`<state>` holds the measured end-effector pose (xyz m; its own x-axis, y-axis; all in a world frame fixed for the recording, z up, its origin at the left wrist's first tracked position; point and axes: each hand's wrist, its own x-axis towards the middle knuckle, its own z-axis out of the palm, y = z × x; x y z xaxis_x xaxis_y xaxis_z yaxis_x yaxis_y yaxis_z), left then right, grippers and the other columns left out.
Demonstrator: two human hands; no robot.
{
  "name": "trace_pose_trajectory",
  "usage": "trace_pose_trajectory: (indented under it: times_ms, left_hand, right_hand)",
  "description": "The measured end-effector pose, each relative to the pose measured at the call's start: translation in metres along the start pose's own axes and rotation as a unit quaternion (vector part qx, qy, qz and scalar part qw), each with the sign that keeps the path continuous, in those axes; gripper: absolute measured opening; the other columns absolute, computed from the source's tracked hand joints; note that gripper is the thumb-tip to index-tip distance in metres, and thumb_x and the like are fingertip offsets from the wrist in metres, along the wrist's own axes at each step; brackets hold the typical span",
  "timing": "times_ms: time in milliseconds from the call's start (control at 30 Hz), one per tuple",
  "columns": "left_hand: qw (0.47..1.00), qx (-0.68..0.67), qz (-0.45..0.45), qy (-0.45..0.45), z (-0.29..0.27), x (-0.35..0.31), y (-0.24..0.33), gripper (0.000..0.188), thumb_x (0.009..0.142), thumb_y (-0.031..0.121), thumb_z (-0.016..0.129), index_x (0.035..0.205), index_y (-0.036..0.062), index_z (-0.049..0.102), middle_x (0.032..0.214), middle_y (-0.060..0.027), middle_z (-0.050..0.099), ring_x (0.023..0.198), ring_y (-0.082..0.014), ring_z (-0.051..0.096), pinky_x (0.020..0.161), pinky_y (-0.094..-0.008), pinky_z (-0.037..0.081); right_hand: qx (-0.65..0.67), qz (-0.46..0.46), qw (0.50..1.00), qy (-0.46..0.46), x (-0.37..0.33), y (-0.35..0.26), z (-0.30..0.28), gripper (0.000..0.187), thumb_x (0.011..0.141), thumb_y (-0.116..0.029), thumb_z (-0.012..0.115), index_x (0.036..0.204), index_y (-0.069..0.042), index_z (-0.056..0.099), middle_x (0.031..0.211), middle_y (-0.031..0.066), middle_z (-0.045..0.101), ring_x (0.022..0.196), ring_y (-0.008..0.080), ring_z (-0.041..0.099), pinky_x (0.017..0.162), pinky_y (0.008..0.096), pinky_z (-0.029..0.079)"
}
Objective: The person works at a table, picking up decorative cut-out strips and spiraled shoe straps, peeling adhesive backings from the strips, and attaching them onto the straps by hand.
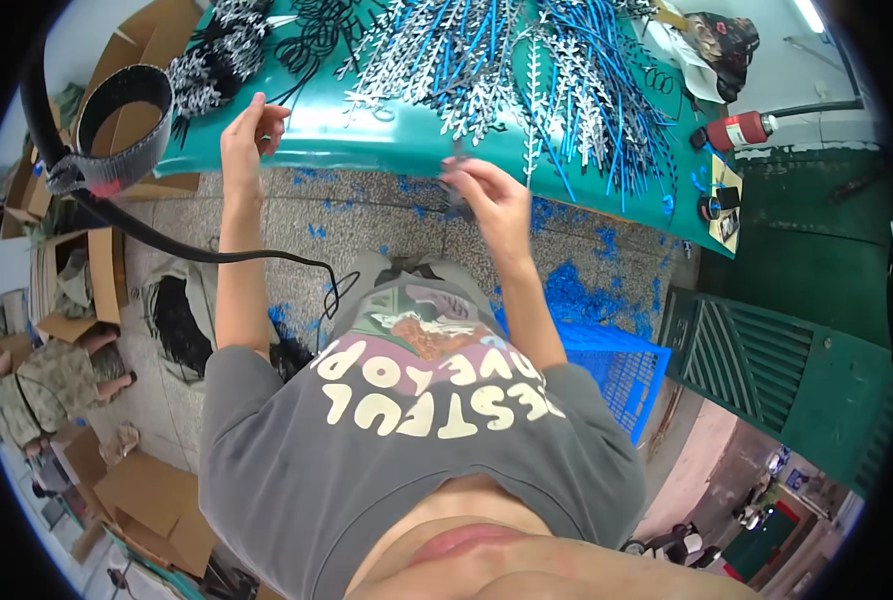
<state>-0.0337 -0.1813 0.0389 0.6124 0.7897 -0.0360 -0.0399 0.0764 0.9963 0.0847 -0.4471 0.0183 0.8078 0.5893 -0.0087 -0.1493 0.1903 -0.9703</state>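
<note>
Sprue (458,178), a small dark plastic piece, sits pinched in the right hand (491,200) fingers just off the green surface (406,140) edge, its axis unclear, while the left hand (249,130), fingers curled shut, rests on that edge.

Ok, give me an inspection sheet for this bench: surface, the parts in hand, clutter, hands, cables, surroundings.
Surface: teal table, mostly covered at the back.
Job's things: small dark part pinched at the right hand; pile of grey and blue plastic strips behind it.
Clutter: black plastic pieces at the table's left; blue scraps on the floor.
Hands: left hand at the table edge, fingers curled; what it holds cannot be told.
Cables: black cable trailing past the left forearm.
Surroundings: blue crate, cardboard boxes, red canister, another person sitting at the left.
</note>
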Motion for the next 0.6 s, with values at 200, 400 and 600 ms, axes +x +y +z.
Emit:
trace_pose_trajectory:
  times_ms: [200, 400, 600]
  left_hand:
    - [0.970, 0.213, 0.026, -0.111, 0.039, 0.073, -0.037, 0.032, 0.085, 0.036, 0.053, 0.087, 0.0065, 0.066, 0.072, 0.0019, 0.058, 0.057, -0.0059, 0.044, 0.049, -0.0203, 0.032]
    - [0.913, 0.310, 0.056, -0.259, 0.094, 0.194, -0.099, 0.040, 0.079, 0.036, 0.059, 0.103, 0.0045, 0.062, 0.089, -0.0081, 0.063, 0.077, -0.0158, 0.058, 0.061, -0.0277, 0.048]
    - [0.960, 0.022, -0.239, -0.145, 0.140, 0.329, -0.189, 0.022, 0.082, 0.009, 0.051, 0.093, -0.0100, 0.045, 0.094, -0.0204, 0.058, 0.086, -0.0342, 0.061, 0.064, -0.0388, 0.053]
  right_hand:
    - [-0.107, -0.038, 0.972, 0.204, -0.019, -0.018, -0.076, 0.011, 0.079, -0.002, 0.065, 0.088, 0.003, 0.063, 0.083, 0.0044, 0.063, 0.077, 0.0084, 0.057, 0.069, 0.0203, 0.044]
    - [-0.162, -0.050, 0.942, 0.289, -0.022, -0.018, -0.094, 0.010, 0.079, -0.004, 0.064, 0.087, 0.003, 0.063, 0.079, 0.0069, 0.064, 0.074, 0.0117, 0.060, 0.070, 0.0230, 0.046]
    - [-0.052, -0.010, 0.929, 0.366, -0.009, -0.022, -0.063, 0.011, 0.080, -0.006, 0.063, 0.085, 0.004, 0.062, 0.075, 0.0081, 0.063, 0.070, 0.0130, 0.060, 0.067, 0.0234, 0.047]
